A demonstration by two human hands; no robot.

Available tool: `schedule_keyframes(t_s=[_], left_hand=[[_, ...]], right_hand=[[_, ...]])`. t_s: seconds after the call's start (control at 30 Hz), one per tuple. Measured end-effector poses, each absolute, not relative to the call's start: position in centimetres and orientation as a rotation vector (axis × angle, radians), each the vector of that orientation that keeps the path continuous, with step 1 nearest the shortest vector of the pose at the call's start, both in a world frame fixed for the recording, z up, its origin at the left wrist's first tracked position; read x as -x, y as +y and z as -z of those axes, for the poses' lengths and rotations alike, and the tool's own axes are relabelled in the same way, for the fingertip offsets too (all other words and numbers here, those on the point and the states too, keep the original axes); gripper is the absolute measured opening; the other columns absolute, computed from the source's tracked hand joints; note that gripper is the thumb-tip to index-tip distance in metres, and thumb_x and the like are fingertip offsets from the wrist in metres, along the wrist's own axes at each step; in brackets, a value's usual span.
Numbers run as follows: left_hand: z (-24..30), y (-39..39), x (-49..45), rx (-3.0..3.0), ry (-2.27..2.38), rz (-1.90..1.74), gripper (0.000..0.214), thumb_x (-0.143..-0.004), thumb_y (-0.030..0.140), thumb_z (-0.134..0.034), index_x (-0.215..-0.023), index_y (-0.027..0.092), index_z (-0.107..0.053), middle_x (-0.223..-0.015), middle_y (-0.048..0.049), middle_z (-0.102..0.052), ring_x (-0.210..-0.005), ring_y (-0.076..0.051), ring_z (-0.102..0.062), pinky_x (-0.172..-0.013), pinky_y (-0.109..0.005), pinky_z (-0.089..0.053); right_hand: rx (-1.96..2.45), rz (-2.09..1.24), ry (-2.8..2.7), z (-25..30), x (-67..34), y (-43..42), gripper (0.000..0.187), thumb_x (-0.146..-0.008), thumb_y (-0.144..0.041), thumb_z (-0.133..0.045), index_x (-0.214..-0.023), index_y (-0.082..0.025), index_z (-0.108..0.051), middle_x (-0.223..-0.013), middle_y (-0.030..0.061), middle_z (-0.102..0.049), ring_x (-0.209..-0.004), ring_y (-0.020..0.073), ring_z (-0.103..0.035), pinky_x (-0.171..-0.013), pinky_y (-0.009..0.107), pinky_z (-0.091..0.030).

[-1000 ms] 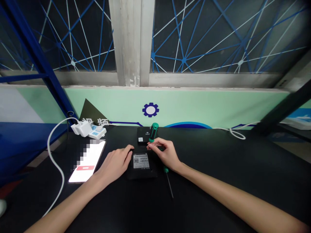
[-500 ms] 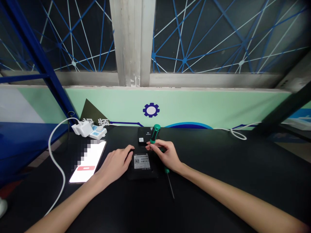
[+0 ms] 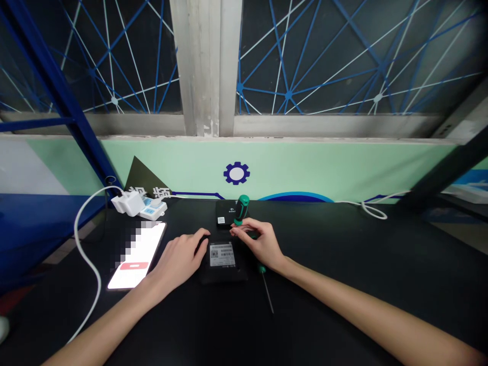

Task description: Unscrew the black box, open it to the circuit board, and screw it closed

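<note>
My left hand (image 3: 177, 267) is cupped over the left edge of a flat black box (image 3: 223, 273), which has a printed white label on top. My right hand (image 3: 261, 245) reaches in from the right, its fingertips just above that box's far edge. Touching those fingers is a green-and-black screwdriver handle (image 3: 241, 209). Below the palm, a thin steel shaft (image 3: 268, 295) with a green collar lies on the table. I cannot tell whether handle and shaft are one tool. A second black box (image 3: 224, 213) lies behind the handle.
A lit smartphone (image 3: 133, 264) lies left of my left hand, with part of its screen pixelated. Behind it are a white charger (image 3: 131, 202) and a small white power strip (image 3: 154, 209). A white cable (image 3: 82, 254) curves along the black table (image 3: 343, 254).
Both hands stay in nearly the same place on the box. The view shifts only slightly, and no object has visibly changed position.
</note>
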State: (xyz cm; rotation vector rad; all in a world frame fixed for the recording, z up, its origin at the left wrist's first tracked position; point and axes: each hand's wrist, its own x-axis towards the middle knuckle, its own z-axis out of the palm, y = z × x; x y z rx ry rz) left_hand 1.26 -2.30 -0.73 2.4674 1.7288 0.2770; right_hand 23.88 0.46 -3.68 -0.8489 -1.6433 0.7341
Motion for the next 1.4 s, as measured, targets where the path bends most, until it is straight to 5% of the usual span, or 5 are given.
schedule_keyframes(t_s=[0.2, 0.67, 0.87, 1.4], left_hand=[[0.72, -2.24, -1.3, -2.478, 1.729, -0.288, 0.032, -0.104, 0.035, -0.033, -0.127, 0.028, -0.055, -0.094, -0.0043, -0.074, -0.085, -0.027, -0.072, -0.065, -0.03, -0.045], [0.57, -2.41, -1.3, -2.45, 1.731, -0.294, 0.031, -0.104, 0.036, -0.034, -0.125, 0.028, -0.056, -0.094, -0.0041, -0.074, -0.083, -0.026, -0.072, -0.064, -0.028, -0.042], [0.66, -2.27, -1.36, -2.439, 1.733, -0.317, 0.03, -0.103, 0.042, -0.038, -0.121, 0.029, -0.057, -0.083, -0.0015, -0.072, -0.075, -0.024, -0.071, -0.058, -0.026, -0.037], [0.23, -2.49, -1.53, -2.365, 1.725, -0.341, 0.022, -0.097, 0.04, -0.046, -0.106, 0.026, -0.06, -0.065, 0.0037, -0.059, -0.06, -0.019, -0.062, -0.053, -0.026, -0.029]], right_hand=[[0.784, -0.733, -1.707, 3.86, -24.09, 0.44, 0.018, -0.093, -0.034, -0.066, -0.088, -0.019, -0.074, -0.088, 0.0076, -0.08, -0.083, 0.0239, -0.077, -0.077, 0.033, -0.063], [0.854, -0.71, -1.625, 3.89, -23.92, 0.74, 0.02, -0.083, -0.038, -0.077, -0.08, -0.019, -0.071, -0.075, 0.005, -0.077, -0.067, 0.0205, -0.073, -0.064, 0.03, -0.06], [0.787, -0.728, -1.711, 3.72, -24.08, 0.41, 0.016, -0.092, -0.03, -0.066, -0.083, -0.02, -0.074, -0.085, 0.0068, -0.08, -0.078, 0.0215, -0.076, -0.073, 0.03, -0.06], [0.835, -0.676, -1.65, 4.03, -23.88, 0.56, 0.022, -0.084, -0.041, -0.076, -0.079, -0.02, -0.071, -0.078, 0.0057, -0.078, -0.066, 0.0216, -0.074, -0.063, 0.032, -0.06]])
